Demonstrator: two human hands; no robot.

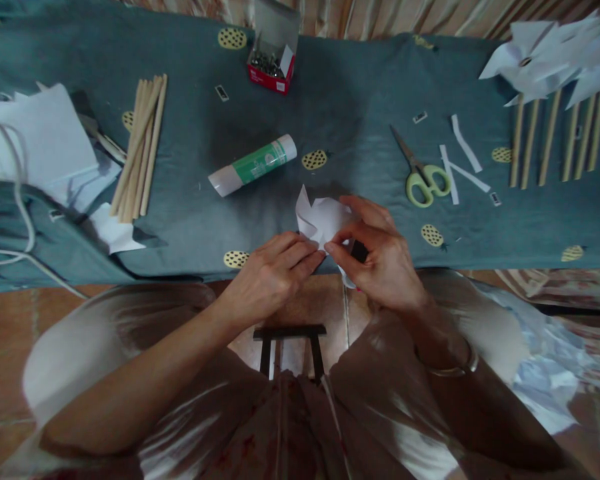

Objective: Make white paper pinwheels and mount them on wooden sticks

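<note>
Between my hands at the table's front edge is a white paper pinwheel (325,217), its corners folded inward. My left hand (275,270) is closed on its lower left side, fingers pressed against the paper. My right hand (380,253) pinches near the pinwheel's centre with thumb and forefinger, while its other fingers curl behind the paper. Whether a small item sits in that pinch cannot be made out. Just beyond lies a green and white glue stick (255,165). Scissors (420,173) with light green handles rest to the right.
An open red box of metal pins (271,73) stands at the back. Wooden sticks (141,150), white paper sheets (40,140) and a white cable (20,193) lie left. Paper strips (460,167) lie beside the scissors. Finished pinwheels on sticks (530,67) are far right.
</note>
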